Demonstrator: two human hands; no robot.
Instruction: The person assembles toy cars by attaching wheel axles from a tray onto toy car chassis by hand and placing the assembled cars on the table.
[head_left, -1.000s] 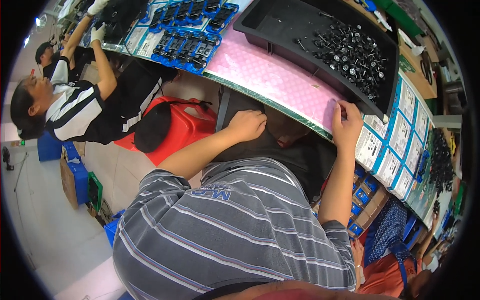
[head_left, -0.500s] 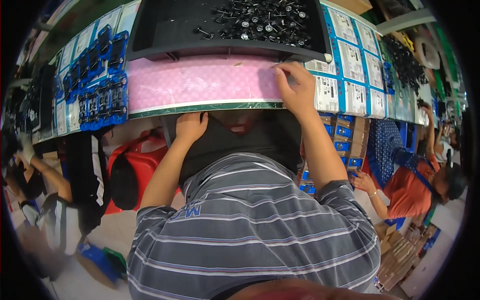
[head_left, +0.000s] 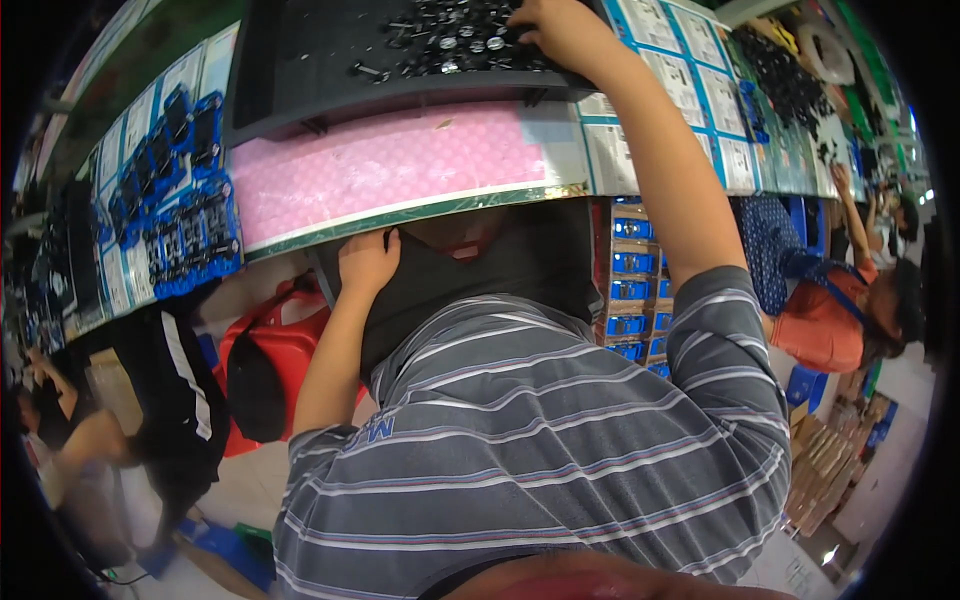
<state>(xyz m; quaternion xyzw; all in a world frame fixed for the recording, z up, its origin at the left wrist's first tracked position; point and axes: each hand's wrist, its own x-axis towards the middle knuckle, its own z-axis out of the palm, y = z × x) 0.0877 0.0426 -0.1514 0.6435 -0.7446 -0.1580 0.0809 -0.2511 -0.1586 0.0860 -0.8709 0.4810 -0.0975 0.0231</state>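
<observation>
My right hand [head_left: 565, 35] reaches into the black tray [head_left: 290, 105], over a heap of small black parts with clear round ends [head_left: 450, 40]. Its thumb and forefinger are bent and slightly apart at the right side of the heap; I see nothing held between them. My left hand [head_left: 367, 262] lies by the table's front edge, near my lap, fingers loosely extended and holding nothing. Between the tray and the table edge is a pink bubble-patterned sheet [head_left: 380, 165].
Blue-and-black parts [head_left: 195, 235] stand in rows on the left. Printed white-and-blue sheets [head_left: 690, 70] cover the table at right. Boxes of blue parts [head_left: 630, 262] sit below the edge. A red chair [head_left: 265, 370] is at left, and a person in orange [head_left: 825, 315] at right.
My right hand has moved from the pink sheet up and forward into the tray of parts. My left hand stays by the table edge. The view has shifted and tilted slightly.
</observation>
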